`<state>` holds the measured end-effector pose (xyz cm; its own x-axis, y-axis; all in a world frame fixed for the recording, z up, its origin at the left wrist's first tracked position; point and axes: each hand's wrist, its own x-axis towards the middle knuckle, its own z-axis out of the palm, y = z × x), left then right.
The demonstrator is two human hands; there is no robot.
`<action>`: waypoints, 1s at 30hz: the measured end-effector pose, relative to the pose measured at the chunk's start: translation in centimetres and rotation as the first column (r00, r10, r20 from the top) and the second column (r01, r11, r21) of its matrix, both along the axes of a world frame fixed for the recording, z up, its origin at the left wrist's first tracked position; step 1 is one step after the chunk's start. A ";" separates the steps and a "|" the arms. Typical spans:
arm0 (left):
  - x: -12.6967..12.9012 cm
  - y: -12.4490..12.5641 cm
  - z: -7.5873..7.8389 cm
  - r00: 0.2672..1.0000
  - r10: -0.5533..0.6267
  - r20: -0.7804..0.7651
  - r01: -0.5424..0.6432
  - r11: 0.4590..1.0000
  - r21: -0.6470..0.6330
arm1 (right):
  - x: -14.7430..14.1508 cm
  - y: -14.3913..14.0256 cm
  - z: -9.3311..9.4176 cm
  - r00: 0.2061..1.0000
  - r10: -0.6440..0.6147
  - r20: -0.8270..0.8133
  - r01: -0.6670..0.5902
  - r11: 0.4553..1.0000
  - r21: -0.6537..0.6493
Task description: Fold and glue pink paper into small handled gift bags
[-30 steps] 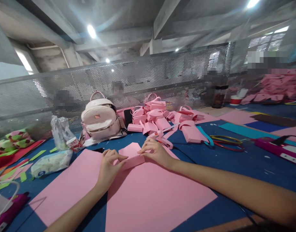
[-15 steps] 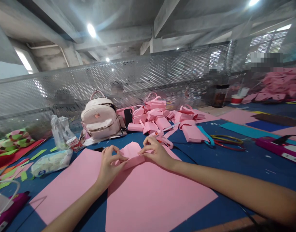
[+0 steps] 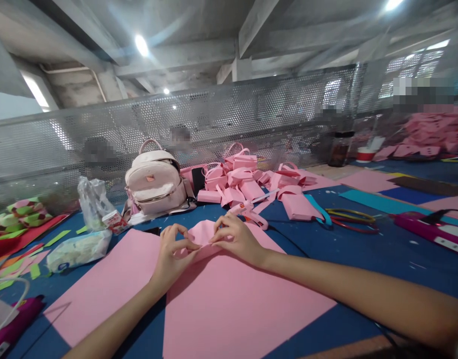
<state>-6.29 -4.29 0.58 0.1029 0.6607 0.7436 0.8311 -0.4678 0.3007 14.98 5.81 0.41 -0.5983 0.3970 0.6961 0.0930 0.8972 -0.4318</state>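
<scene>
Both hands, left hand point(image 3: 171, 254) and right hand point(image 3: 234, 238), pinch a small pink foam piece point(image 3: 201, 234), half-folded; plenty of finished pink bags point(image 3: 247, 184) piled behind.

Pale pink backpack point(image 3: 156, 187) stands upright at back of blue table point(image 3: 381, 249), w/ a heap of folded pink paper bags point(image 3: 251, 184) just to its right. Clear plastic bag point(image 3: 93, 202) & a white packet point(image 3: 79, 249) lie left of backpack. Pink glue gun point(image 3: 249, 214) near the heap. Coloured rings point(image 3: 350, 219) further right. Perforated metal screen point(image 3: 221, 124) behind; dark jar point(image 3: 339, 148), prob. a drink, beside it.
</scene>
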 end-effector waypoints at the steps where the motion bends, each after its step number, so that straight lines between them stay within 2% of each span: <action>1: 0.1 0.0 0.0 1.000 0.004 -0.003 -0.004 1.000 0.003 | -0.1 0.0 0.0 1.000 -0.007 -0.003 0.007 1.000 -0.005; 10: 1.8 -0.2 0.1 0.996 0.075 -0.040 -0.074 0.997 0.020 | -0.5 -0.7 0.1 1.000 -0.002 -0.011 0.002 1.000 -0.016; 14: 2.1 0.0 0.1 0.996 0.057 -0.062 -0.055 0.998 0.023 | -0.7 -0.9 0.2 1.000 0.000 -0.009 -0.001 1.000 -0.029; 22: 0.7 -0.4 0.1 0.994 0.052 -0.094 -0.048 0.998 0.039 | -0.2 0.1 0.0 1.000 0.004 -0.013 -0.005 0.997 -0.081; 30: 0.0 -0.4 0.3 0.988 0.048 -0.146 -0.041 0.998 0.050 | 0.2 0.8 0.2 0.998 0.061 -0.028 -0.063 0.993 -0.096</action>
<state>-6.30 -4.65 0.91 0.1845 0.6323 0.7524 0.8850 -0.4398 0.1526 15.14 6.61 0.59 -0.6071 0.4258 0.6709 0.0267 0.8547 -0.5184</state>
